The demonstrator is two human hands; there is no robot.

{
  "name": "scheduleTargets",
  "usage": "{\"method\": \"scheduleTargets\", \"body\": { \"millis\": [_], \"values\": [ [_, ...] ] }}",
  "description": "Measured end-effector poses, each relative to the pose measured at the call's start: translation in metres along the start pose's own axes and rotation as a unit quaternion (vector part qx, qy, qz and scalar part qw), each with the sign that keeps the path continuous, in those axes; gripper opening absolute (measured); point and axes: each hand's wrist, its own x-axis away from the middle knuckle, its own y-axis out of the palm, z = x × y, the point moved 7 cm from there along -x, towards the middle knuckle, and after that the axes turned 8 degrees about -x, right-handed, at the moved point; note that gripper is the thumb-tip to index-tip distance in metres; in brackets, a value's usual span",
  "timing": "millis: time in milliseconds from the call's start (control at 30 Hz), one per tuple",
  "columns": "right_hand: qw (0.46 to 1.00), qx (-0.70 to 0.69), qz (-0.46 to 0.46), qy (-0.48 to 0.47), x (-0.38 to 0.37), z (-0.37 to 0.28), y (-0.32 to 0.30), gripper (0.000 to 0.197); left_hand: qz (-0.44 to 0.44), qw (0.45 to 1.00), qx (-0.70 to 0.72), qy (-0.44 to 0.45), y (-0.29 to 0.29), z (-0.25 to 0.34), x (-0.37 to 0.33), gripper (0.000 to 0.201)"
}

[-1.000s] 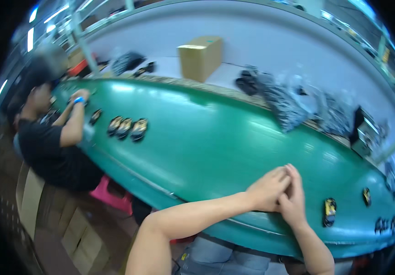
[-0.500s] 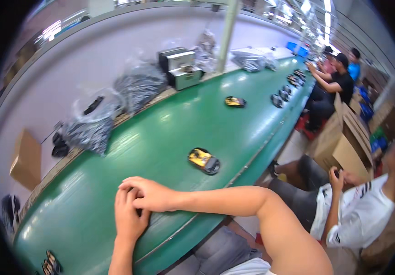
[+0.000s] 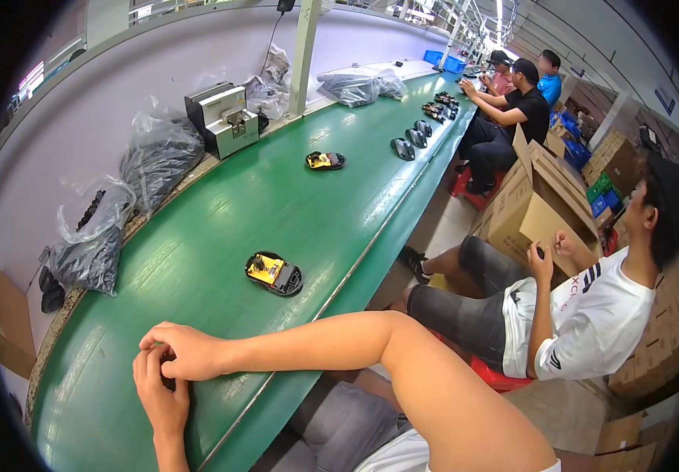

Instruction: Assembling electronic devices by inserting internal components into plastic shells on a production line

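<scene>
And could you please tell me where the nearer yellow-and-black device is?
In the head view, the nearer yellow-and-black device lies left of centre on the green surface, just beyond the person's right forearm.

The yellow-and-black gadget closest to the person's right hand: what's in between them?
Only a bare stretch of green surface lies between the right hand and the yellow-and-black gadget; the head view shows it.
</scene>
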Motion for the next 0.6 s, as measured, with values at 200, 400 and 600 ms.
{"method": "scheduleTargets", "body": {
  "millis": [200,400,600],
  "values": [
    [0.997,0.052,-0.002,-0.054,0.005,-0.012,-0.002,0.040,0.002,1.000,0.004,0.000,0.002,0.003,-0.001,0.034],
    [0.988,0.072,0.023,-0.138,0.004,-0.015,0.003,0.038,0.038,0.999,0.005,-0.007,-0.008,0.006,0.000,0.032],
    [0.983,0.087,0.036,-0.158,0.004,-0.018,0.000,0.036,0.059,0.998,0.002,-0.006,-0.010,0.002,-0.002,0.028]
  ]
}}
